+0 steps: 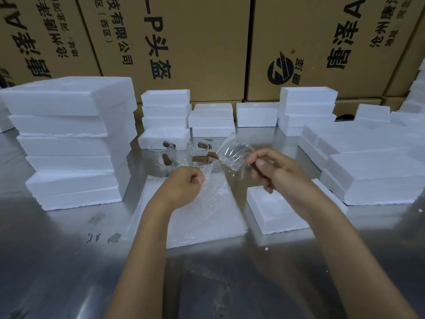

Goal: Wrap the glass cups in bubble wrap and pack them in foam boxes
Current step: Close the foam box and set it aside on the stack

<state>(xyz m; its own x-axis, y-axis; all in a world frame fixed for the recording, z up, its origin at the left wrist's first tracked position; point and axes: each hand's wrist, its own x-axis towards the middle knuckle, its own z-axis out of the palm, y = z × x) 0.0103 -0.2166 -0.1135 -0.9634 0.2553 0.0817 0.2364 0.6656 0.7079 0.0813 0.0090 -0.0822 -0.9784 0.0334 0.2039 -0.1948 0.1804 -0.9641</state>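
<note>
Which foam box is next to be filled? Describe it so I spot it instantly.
On the steel table, look just right of the bubble wrap sheet, under the right hand. The foam box there lies alone and open, unlike the stacked ones around it.

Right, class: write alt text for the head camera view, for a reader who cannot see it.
A person's right hand holds a glass cup by its brown handle above a metal table, while the left hand pinches a sheet of bubble wrap. More glass cups, white foam boxes and cardboard cartons stand behind.
</note>
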